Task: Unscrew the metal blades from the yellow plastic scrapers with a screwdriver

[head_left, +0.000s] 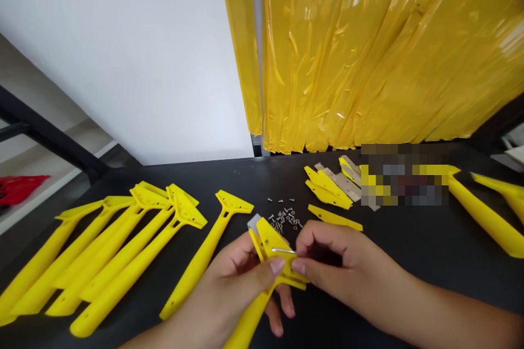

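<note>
My left hand [239,278] is closed around a yellow scraper [272,233], its thumb pressed on the head and its handle angled down toward me. A grey metal blade edge shows between the head's plates. In the pinched fingers of my right hand [344,255] is a thin silver hex key [283,251], whose free end lies against the head near a hole. Just beyond the hands, small screws and nuts [283,219] are scattered. The fingers of my left hand behind the head are partly hidden.
Several yellow handles [139,262] lie fanned out at left, and a single handle [200,251] is closer to me. Flat yellow plates [327,185] and metal blades [347,188] are at the back right. More handles [483,218] rest far right on the black table [135,174].
</note>
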`<state>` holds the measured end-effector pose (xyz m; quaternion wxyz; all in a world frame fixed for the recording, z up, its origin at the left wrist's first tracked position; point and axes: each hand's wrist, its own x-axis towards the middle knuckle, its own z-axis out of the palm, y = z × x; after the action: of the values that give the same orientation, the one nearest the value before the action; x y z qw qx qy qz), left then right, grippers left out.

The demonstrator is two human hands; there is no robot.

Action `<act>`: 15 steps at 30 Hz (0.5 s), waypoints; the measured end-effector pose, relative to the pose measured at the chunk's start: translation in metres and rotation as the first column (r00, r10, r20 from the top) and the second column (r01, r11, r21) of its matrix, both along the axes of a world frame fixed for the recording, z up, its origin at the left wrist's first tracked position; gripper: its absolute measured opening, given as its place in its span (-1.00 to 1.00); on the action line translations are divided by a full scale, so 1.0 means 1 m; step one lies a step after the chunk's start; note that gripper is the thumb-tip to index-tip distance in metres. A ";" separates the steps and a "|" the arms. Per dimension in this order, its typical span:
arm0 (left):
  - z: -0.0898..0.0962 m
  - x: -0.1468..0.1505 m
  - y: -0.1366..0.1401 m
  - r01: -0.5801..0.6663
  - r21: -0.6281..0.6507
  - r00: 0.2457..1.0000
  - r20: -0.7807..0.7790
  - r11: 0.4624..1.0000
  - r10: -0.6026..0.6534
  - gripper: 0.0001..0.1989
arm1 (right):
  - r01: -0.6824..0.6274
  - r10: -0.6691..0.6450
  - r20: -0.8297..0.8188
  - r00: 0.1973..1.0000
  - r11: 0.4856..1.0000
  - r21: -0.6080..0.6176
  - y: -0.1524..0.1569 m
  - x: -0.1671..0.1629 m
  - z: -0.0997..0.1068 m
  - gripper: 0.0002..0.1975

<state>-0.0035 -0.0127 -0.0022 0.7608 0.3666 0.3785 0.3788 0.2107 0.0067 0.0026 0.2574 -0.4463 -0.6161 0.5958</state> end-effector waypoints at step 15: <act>0.007 -0.004 0.003 -0.182 -0.072 0.976 -0.134 0.981 0.171 -0.72 | -0.307 0.295 0.451 0.842 0.950 -0.050 0.044 0.063 0.023 -0.73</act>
<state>-0.0077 -0.0094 0.0049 0.7133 0.3227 0.4726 0.4047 0.2733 0.0507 0.0251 0.0153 -0.4675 -0.7284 0.5006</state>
